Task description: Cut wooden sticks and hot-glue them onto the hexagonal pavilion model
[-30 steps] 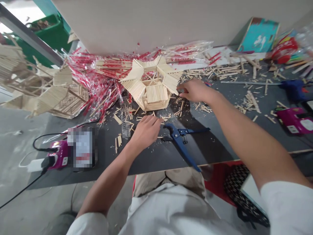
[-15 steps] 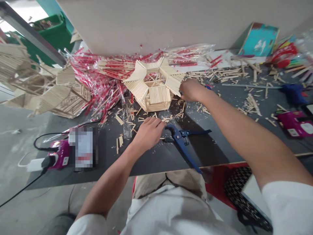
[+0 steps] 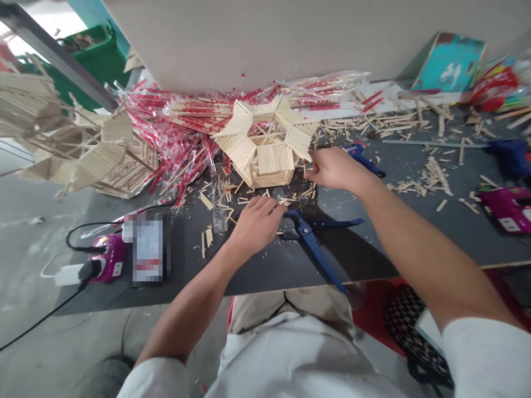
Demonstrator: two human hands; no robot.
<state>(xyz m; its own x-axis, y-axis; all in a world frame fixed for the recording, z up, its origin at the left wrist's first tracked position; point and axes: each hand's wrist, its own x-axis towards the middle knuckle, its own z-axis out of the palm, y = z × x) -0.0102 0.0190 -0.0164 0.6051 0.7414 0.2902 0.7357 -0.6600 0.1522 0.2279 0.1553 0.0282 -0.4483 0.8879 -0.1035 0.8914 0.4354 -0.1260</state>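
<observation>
From afar I favour light pressure: right hand (image 3: 332,167) curled at the right edge of the stick star (image 3: 274,159) on the table (image 3: 265,279), left hand (image 3: 258,225) half-curled beside the blue cutter (image 3: 318,250), either's grip indiscernible.

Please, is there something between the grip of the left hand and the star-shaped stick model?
Only low clutter is visible: short stick pieces lie scattered on the table between the left hand and the star-shaped stick model. Nothing tall stands there. The blue cutter lies to the hand's right, outside that gap.
</observation>
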